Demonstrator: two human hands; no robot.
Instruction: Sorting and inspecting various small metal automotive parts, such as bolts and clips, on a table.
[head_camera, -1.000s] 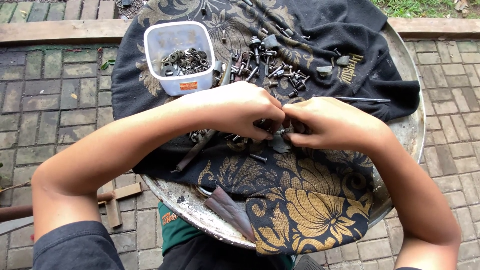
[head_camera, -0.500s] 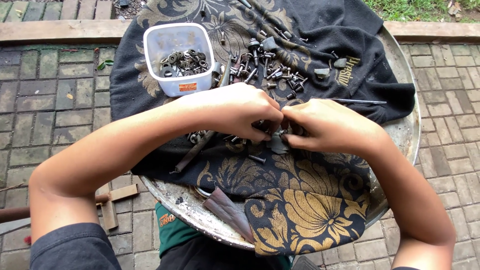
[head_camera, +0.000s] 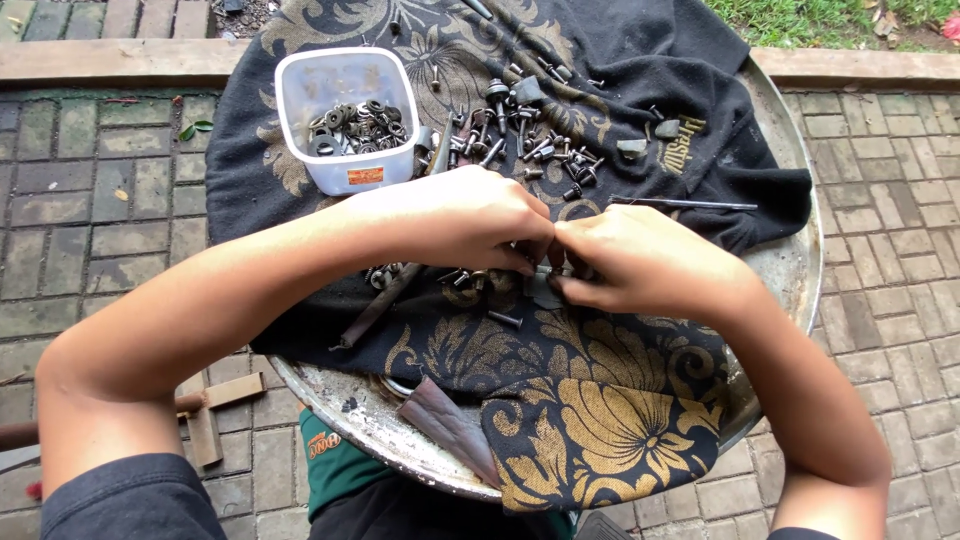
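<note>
Almost nothing has moved since the earlier frames: both hands stay pressed together over the tray's middle. Nearest, a dark flat blade (head_camera: 445, 425) lies at the near rim of the round metal tray (head_camera: 800, 270), under the black-and-gold cloth (head_camera: 600, 420). Left hand (head_camera: 470, 215) and right hand (head_camera: 640, 262) meet fingertip to fingertip, pinching a small metal part (head_camera: 545, 285), mostly hidden, low over the cloth. Beyond lie loose bolts (head_camera: 520, 135); at the far left edge, a plastic tub of washers (head_camera: 350, 125).

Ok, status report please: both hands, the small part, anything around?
Left hand and right hand together, pinching a small metal part. Loose bolts behind. Plastic tub of washers beside.
</note>
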